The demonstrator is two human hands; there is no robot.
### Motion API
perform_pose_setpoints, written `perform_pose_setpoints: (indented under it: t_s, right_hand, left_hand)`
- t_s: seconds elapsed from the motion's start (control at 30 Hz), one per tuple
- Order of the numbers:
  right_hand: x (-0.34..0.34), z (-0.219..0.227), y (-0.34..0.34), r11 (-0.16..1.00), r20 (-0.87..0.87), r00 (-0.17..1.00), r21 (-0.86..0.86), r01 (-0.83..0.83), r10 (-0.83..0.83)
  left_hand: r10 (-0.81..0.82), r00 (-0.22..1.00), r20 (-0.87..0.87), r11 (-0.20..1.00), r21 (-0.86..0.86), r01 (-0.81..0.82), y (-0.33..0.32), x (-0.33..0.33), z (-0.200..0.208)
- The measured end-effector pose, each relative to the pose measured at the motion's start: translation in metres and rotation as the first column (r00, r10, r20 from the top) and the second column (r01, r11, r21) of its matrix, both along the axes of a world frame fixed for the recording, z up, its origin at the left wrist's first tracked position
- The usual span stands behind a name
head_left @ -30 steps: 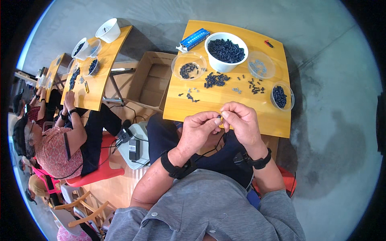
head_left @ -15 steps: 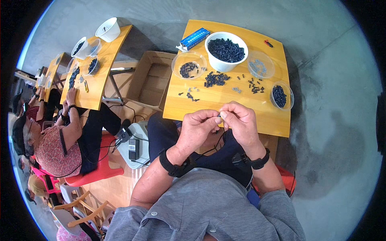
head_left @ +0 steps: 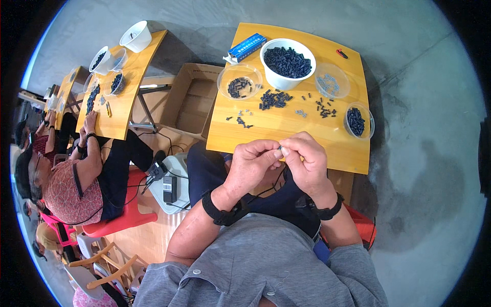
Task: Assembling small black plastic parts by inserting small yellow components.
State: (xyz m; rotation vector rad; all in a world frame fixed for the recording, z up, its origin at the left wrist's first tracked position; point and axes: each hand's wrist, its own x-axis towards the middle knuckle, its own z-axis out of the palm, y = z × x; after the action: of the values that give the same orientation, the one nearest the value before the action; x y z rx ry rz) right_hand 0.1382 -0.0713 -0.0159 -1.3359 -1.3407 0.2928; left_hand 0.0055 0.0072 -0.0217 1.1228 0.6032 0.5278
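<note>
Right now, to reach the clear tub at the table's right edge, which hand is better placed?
Probably the right hand: nearer the clear tub than the left hand, though both pinch a small piece.

Fingers (head_left: 265,147) mostly hide a dark piece (head_left: 280,148) too small to identify.

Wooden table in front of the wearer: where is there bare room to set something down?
The table is freest at near right, between the right hand, central silver bits and rightmost tub. A smaller patch lies between the white bucket and the red-and-black tool. The middle is crowded around the black pile.
</note>
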Motion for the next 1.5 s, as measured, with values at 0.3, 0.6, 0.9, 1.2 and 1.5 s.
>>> perform_pose_setpoints:
  t_s: [0.3,0.6,0.9,1.2,1.5]
  right_hand:
    - [0.001,0.012,-0.002,0.998,-0.122,0.993,-0.062,-0.006,-0.001]
    - [0.001,0.016,-0.001,1.000,0.019,1.000,0.028,0.012,-0.012]
    - [0.001,0.010,-0.002,1.000,0.134,0.991,0.002,-0.007,0.006]
    - [0.009,0.011,-0.002,0.994,0.161,0.983,-0.085,-0.073,0.086]
    - [-0.002,-0.002,-0.005,0.998,0.115,0.993,-0.052,-0.033,0.038]
  left_hand:
    - [-0.006,0.999,0.033,1.000,0.013,0.005,0.000,0.002,0.009]
    - [-0.028,0.996,0.081,1.000,0.011,0.027,0.001,0.001,0.007]
    - [-0.053,0.998,0.030,0.998,0.020,0.052,0.002,-0.002,0.002]
    - [-0.113,0.994,0.008,0.994,0.003,0.113,0.006,-0.002,-0.005]
    - [-0.119,0.993,-0.014,0.986,-0.116,0.116,0.003,-0.004,-0.013]
